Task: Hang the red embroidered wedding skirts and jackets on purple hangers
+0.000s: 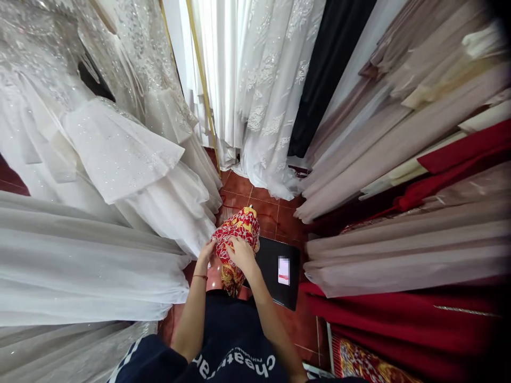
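Observation:
A red cloth with white and yellow print (239,230) is bunched up in front of me, its tail hanging toward my lap. My left hand (206,250) grips its left edge with fingers curled. My right hand (240,251) presses and clasps the cloth's lower middle, fingers closed over it. A thin red band circles my left wrist. Both hands hold the cloth above the tiled floor.
White lace and tulle dresses (120,154) hang at left and behind. Beige, black and red garments (399,138) hang at right. A black flat box with a white label (279,271) lies on the red tile floor (255,199). A yellow tape or rod (202,80) hangs down.

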Demonstrator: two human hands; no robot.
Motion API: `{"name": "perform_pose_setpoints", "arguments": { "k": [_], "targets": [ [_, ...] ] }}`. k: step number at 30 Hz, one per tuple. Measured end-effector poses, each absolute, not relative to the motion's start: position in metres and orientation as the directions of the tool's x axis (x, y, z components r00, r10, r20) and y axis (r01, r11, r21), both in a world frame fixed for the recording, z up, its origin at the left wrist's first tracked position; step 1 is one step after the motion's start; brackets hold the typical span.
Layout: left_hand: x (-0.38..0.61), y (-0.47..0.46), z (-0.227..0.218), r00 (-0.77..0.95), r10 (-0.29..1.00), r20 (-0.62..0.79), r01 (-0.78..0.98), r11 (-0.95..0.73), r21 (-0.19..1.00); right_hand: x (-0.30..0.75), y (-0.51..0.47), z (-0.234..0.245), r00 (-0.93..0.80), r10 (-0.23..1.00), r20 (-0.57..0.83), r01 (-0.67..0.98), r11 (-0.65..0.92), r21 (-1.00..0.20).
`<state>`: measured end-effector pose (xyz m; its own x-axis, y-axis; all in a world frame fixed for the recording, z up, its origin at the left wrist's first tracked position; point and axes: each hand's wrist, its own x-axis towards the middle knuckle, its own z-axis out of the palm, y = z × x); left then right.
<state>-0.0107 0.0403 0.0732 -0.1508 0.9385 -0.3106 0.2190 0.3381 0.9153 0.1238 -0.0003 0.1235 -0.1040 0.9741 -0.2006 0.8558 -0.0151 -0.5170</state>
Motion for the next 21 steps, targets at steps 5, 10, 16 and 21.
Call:
{"name": "perform_pose_setpoints", "arguments": {
  "k": [5,10,16,21],
  "targets": [
    [-0.005,0.062,0.117,-0.081,0.997,-0.008,0.236,0.027,0.971,0.112,0.006,0.157,-0.036,0.997,-0.067,0.815,-0.009,-0.579],
    [0.060,0.027,0.177,0.366,0.868,0.336,0.217,-0.431,0.876,0.150,-0.026,0.225,0.339,0.868,0.362,0.826,-0.091,-0.556],
    [0.114,-0.029,0.206,0.791,0.411,0.452,0.010,-0.748,0.664,0.206,-0.077,0.259,0.489,0.805,0.336,0.855,-0.364,-0.370],
    [0.092,-0.049,0.233,0.945,0.288,0.156,0.101,-0.708,0.699,0.242,-0.112,0.244,0.727,0.633,0.265,0.661,-0.542,-0.519]
  ]
}}
